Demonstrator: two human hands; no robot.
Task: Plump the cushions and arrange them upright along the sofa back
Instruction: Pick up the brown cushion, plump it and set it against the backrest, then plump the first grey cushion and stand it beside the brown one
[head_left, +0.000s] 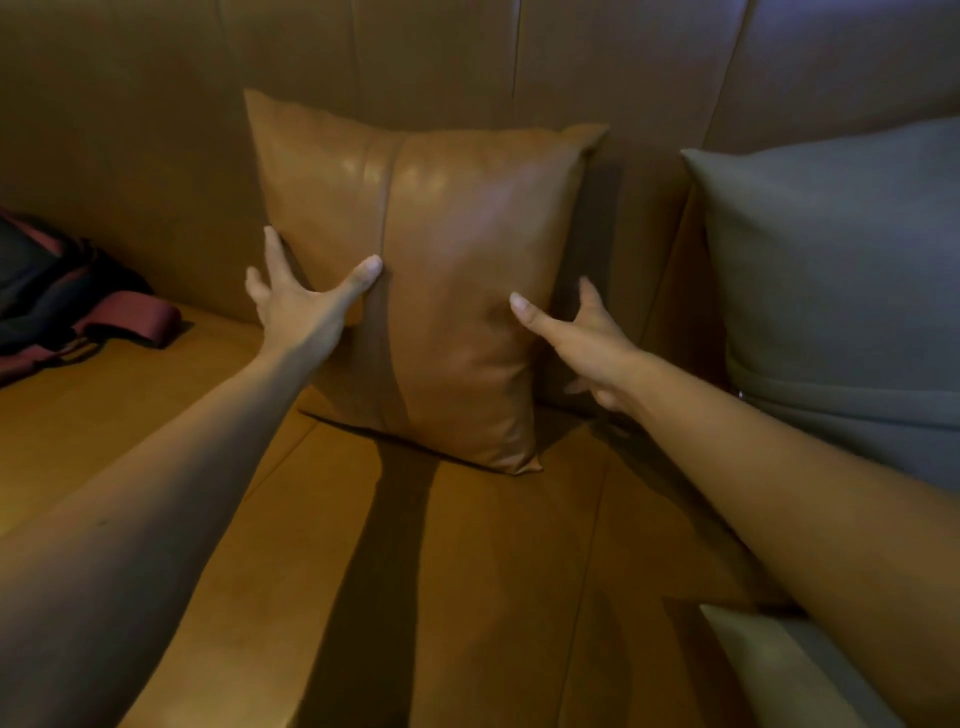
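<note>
A tan leather cushion (447, 291) stands upright in the middle, leaning against the sofa back (156, 104). My left hand (298, 301) is spread on its left edge, thumb on the front face and fingers behind the side. My right hand (582, 338) is spread at its right edge, thumb touching the front and fingers reaching behind. Both hands clasp the cushion from the sides. A grey fabric cushion (841, 291) stands upright to the right, against the sofa back.
A dark bag with maroon straps (67, 296) lies on the sofa seat (467, 597) at the left. The corner of another grey cushion (779, 670) shows at the bottom right, below my right forearm.
</note>
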